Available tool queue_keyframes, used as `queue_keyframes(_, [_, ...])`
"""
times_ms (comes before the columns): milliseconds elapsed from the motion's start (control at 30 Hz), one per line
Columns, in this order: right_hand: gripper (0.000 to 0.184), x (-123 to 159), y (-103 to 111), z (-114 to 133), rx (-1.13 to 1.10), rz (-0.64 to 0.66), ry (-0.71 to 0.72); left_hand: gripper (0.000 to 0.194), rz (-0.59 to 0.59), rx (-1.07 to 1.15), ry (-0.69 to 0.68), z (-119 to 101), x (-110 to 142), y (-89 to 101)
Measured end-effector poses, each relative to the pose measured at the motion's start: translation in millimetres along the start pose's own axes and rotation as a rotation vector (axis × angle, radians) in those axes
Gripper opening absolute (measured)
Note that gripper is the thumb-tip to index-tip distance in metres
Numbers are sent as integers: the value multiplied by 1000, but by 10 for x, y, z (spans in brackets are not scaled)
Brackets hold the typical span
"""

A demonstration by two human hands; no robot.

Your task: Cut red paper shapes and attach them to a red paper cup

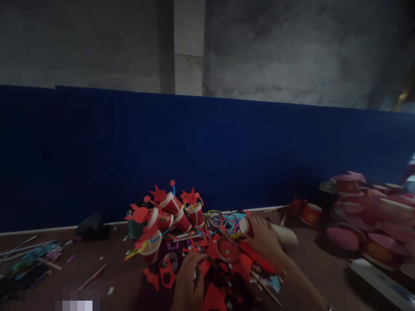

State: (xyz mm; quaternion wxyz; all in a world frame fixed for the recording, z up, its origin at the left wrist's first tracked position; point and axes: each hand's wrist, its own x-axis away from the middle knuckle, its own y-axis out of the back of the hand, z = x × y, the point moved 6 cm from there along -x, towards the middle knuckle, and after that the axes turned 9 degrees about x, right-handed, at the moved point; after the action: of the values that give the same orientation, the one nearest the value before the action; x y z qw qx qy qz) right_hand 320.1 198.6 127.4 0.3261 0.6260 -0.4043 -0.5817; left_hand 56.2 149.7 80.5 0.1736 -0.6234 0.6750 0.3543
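My left hand (189, 276) is low in the middle, over a heap of red paper cut-outs (214, 296). Its fingers are bent, with a gap between them and the thumb, and I make out nothing held there. Just right of it lie dark-handled scissors (222, 268). My right hand (262, 235) reaches across from the right, fingers curled over a long pale cylinder (287, 236), which looks like a stack of paper cups. Its underside is hidden. A clear-looking round tape roll (227, 249) sits on the heap between my hands.
Red paper cups (161, 219) with red cut-out shapes are piled behind my left hand. More red and pink cups (353, 216) are stacked at the right, blurred. Sticks and scraps (35, 259) litter the left. A blue-painted wall (207, 151) bounds the table's back.
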Motion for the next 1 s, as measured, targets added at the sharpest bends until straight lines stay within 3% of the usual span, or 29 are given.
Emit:
queue_keyframes(100, [36, -3, 43, 77, -19, -1, 47, 27, 7, -9, 0, 21, 10, -9])
queue_keyframes(267, [61, 37, -113, 136, -9, 82, 71, 26, 8, -11, -9, -3, 13, -6])
queue_keyframes(367, [58, 26, -145, 141, 31, 109, 76, 26, 4, -14, -10, -12, 12, 5])
queue_keyframes(500, [46, -51, 17, 193, -8, 63, 87, 26, 9, -15, -33, -23, 2, 6])
queue_keyframes(667, [44, -114, 219, 324, -87, 39, 87, 27, 16, -3, -28, -32, -19, 0])
queue_keyframes(1000, [43, -82, 424, 630, -145, -5, 160, 26, 22, 70, 31, 25, -2, 4])
